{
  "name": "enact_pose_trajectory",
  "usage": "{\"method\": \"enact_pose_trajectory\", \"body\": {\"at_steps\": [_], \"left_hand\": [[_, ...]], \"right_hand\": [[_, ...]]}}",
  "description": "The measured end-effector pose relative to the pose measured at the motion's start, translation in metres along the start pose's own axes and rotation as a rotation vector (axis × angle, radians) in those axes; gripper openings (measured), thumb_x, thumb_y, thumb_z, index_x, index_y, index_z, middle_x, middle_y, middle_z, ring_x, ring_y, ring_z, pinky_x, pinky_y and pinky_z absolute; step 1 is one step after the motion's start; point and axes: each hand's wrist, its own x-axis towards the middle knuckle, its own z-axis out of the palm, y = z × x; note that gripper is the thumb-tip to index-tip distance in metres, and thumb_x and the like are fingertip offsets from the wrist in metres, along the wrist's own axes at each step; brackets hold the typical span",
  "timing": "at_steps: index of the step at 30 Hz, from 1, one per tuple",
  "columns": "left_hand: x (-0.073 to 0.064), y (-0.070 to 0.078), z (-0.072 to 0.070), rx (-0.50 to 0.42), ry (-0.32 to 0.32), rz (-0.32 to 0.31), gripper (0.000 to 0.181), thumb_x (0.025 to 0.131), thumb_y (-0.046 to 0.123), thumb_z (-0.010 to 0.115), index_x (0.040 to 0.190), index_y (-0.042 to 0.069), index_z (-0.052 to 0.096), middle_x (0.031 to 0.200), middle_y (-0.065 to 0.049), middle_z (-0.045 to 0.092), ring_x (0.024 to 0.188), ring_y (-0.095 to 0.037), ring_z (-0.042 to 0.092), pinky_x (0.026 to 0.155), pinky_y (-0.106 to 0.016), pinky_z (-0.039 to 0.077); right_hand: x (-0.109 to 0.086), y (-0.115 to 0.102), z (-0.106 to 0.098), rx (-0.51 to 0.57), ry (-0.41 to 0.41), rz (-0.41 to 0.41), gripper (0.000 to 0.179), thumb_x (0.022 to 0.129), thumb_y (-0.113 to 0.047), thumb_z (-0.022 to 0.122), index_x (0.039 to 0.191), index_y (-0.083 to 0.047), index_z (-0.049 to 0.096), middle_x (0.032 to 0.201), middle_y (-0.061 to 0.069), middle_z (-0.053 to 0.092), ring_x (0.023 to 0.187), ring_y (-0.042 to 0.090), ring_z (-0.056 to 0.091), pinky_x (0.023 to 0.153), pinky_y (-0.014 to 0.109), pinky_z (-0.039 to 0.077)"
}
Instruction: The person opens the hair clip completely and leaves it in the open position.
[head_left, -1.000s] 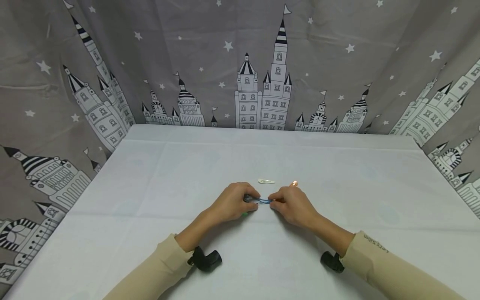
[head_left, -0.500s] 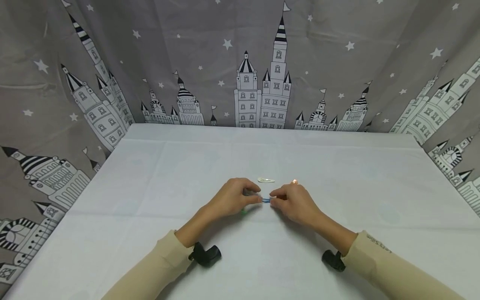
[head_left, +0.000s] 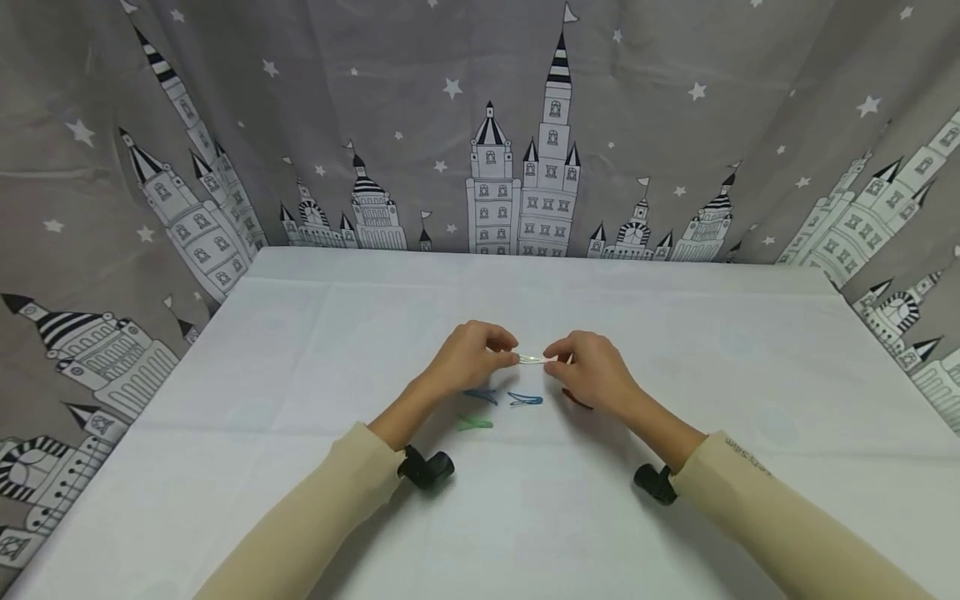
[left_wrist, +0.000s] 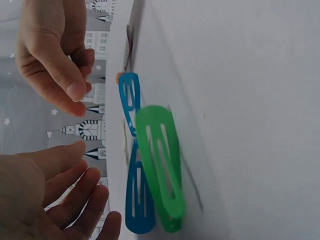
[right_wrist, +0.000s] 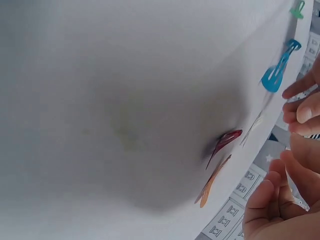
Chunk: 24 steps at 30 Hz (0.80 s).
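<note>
A white snap hair clip (head_left: 532, 360) lies on the cloth, also seen as the pale clip (right_wrist: 254, 129) in the right wrist view. My left hand (head_left: 471, 357) hovers at its left end and my right hand (head_left: 594, 367) at its right end, fingertips bent loosely above it in the head view. Both wrist views show the fingers holding nothing. Just nearer to me lies a light blue hair clip (head_left: 525, 399) with its arms spread. A darker blue clip (head_left: 481, 395) and a green clip (head_left: 475, 423) lie by my left hand. A dark red clip (head_left: 577, 400) lies beneath my right hand.
An orange clip (right_wrist: 215, 182) lies beside the dark red one in the right wrist view; my right hand hides it in the head view. A white cloth (head_left: 675, 517) covers the table. A grey castle-print curtain (head_left: 420, 108) hangs behind its far edge.
My hands have let go of the light blue clip, which now lies on the cloth. Both have moved away from me to the white clip, uncovering the darker blue, green and dark red clips.
</note>
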Motion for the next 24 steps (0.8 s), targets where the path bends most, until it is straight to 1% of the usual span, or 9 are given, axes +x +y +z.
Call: {"method": "enact_pose_trajectory", "body": {"at_steps": [4, 7, 9, 14, 20, 24], "left_hand": [[0.006, -0.005, 0.0, -0.014, -0.013, -0.052, 0.024, 0.083, 0.02, 0.068, 0.103, 0.007, 0.068, 0.091, 0.002, 0.064, 0.084, -0.013, 0.056, 0.077, -0.031, 0.044], [0.009, -0.011, 0.002, -0.039, -0.012, -0.076, 0.024, 0.083, 0.019, 0.069, 0.104, 0.007, 0.068, 0.09, 0.002, 0.064, 0.083, -0.013, 0.056, 0.077, -0.03, 0.044], [0.011, -0.014, 0.004, -0.056, -0.005, -0.075, 0.025, 0.082, 0.018, 0.069, 0.103, 0.007, 0.068, 0.089, 0.002, 0.064, 0.082, -0.012, 0.056, 0.077, -0.03, 0.044], [0.016, -0.019, 0.007, -0.07, -0.002, -0.045, 0.024, 0.08, 0.017, 0.071, 0.101, 0.006, 0.069, 0.087, 0.002, 0.065, 0.08, -0.012, 0.057, 0.076, -0.029, 0.044], [0.017, -0.018, 0.01, -0.026, -0.052, -0.052, 0.027, 0.079, 0.017, 0.072, 0.104, 0.007, 0.068, 0.09, 0.003, 0.065, 0.082, -0.01, 0.056, 0.076, -0.028, 0.044], [0.018, -0.016, 0.011, -0.003, -0.044, -0.051, 0.026, 0.079, 0.015, 0.072, 0.104, 0.008, 0.069, 0.09, 0.003, 0.065, 0.081, -0.01, 0.056, 0.076, -0.027, 0.044]], "right_hand": [[0.01, 0.0, 0.002, -0.015, -0.02, 0.039, 0.02, 0.083, -0.011, 0.065, 0.101, -0.003, 0.07, 0.084, 0.004, 0.06, 0.073, 0.019, 0.051, 0.066, 0.032, 0.041], [0.017, 0.002, 0.004, -0.013, -0.044, 0.07, 0.022, 0.084, -0.012, 0.064, 0.103, -0.003, 0.069, 0.087, 0.005, 0.059, 0.077, 0.02, 0.051, 0.069, 0.033, 0.042], [0.02, 0.004, 0.006, -0.017, -0.055, 0.081, 0.022, 0.085, -0.012, 0.064, 0.104, -0.003, 0.068, 0.088, 0.006, 0.058, 0.079, 0.021, 0.051, 0.07, 0.034, 0.042], [0.025, 0.008, 0.01, -0.043, -0.074, 0.093, 0.021, 0.084, -0.011, 0.064, 0.102, -0.002, 0.069, 0.089, 0.007, 0.059, 0.083, 0.022, 0.051, 0.075, 0.037, 0.042], [0.027, 0.014, 0.017, -0.066, -0.095, 0.103, 0.019, 0.084, -0.011, 0.065, 0.1, -0.003, 0.069, 0.091, 0.006, 0.059, 0.085, 0.022, 0.053, 0.078, 0.038, 0.042], [0.027, 0.013, 0.019, -0.103, -0.081, 0.09, 0.017, 0.083, -0.009, 0.066, 0.098, -0.003, 0.07, 0.088, 0.005, 0.057, 0.083, 0.021, 0.052, 0.076, 0.037, 0.043]]}}
